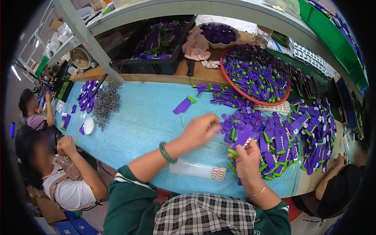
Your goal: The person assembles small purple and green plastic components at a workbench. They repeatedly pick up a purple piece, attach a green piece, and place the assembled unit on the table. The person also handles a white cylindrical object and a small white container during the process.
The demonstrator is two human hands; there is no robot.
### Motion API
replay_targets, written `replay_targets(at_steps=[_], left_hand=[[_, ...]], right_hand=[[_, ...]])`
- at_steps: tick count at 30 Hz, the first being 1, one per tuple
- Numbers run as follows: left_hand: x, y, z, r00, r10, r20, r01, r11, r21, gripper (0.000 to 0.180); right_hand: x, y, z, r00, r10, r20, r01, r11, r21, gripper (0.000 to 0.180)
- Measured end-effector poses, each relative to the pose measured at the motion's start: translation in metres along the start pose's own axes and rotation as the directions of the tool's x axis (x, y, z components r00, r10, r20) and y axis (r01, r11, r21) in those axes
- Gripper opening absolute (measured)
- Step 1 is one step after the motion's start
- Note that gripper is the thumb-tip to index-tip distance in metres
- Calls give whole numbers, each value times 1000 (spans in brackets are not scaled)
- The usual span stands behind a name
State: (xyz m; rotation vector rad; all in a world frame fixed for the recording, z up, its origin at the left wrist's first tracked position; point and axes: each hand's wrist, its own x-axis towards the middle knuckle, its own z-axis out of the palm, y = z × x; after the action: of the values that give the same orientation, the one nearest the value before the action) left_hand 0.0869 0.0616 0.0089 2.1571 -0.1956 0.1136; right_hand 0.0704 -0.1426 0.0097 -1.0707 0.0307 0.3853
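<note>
My right hand (248,161) grips a flat purple plastic piece with a green end (241,140); a strip with red-and-white marks shows along its side. To its left, my left hand (199,131) is raised over the table with its fingers curled together. Whatever is between those fingertips, if anything, cannot be made out. A lone purple piece with a green tip (183,105) lies beyond my left hand. A translucent sheet with red chevron stickers at one end (218,173) rests in front of me. Many similar purple and green pieces (274,145) are heaped beside my right hand.
A red basket of purple and green pieces (289,93) and a black crate (147,67) stand at the back. Left lie tangled metal springs (106,102) and a white round lid (89,126). A shelf beam (188,17) crosses overhead. Other people sit left and right.
</note>
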Motion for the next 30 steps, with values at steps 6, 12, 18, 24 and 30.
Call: replay_targets(at_steps=[6,12,18,24,30], left_hand=[[64,-66,-35,975,52,-216,107,742,661,20],[64,-73,-27,957,106,-271,119,708,696,21],[-37,13,-15,956,-128,265,173,973,-155,16],[-97,38,13,966,-231,117,220,489,-844,19],[-99,12,28,973,-101,-209,-84,687,-721,24]], right_hand=[[-5,1,-19,982,-68,179,97,982,-159,34],[-11,-1,-18,942,48,332,36,969,-245,42],[7,-9,-15,852,-107,512,298,904,-307,35],[-1,22,0,830,257,496,-381,910,166,23],[-11,24,1,861,343,375,-432,883,184,30]])
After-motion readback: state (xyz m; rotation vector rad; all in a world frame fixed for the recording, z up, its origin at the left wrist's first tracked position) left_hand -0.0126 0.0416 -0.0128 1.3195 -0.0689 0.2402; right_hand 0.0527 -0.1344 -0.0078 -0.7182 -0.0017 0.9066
